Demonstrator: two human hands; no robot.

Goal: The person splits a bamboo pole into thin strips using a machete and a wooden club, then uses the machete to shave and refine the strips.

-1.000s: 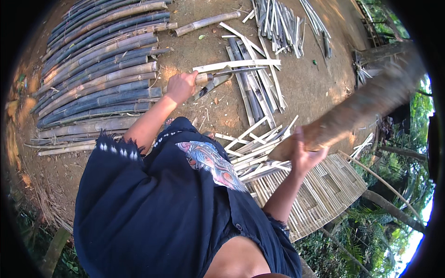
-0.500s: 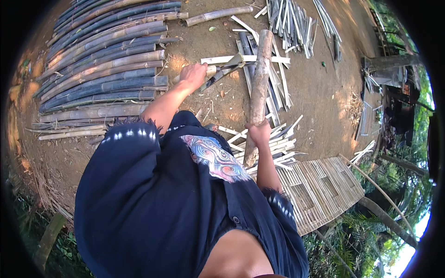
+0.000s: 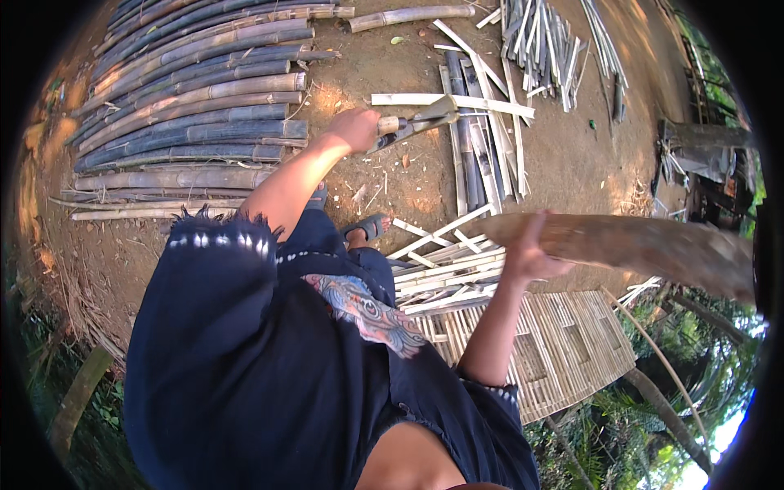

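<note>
Left hand (image 3: 353,131) wrapped around a wooden handle (image 3: 389,125), right hand (image 3: 532,257) gripping a log (image 3: 633,242) near one end, far end kinda blurry. Bunch of poles (image 3: 204,135) lined up on the left, pale strips (image 3: 447,279) near one foot (image 3: 371,226).

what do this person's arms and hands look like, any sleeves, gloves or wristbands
The left hand and right hand are ungloved, the forearms bare, with no wristbands visible. The left sleeve is loose, dark navy, with a frayed hem and a row of white marks; the right sleeve looks similar.
</note>
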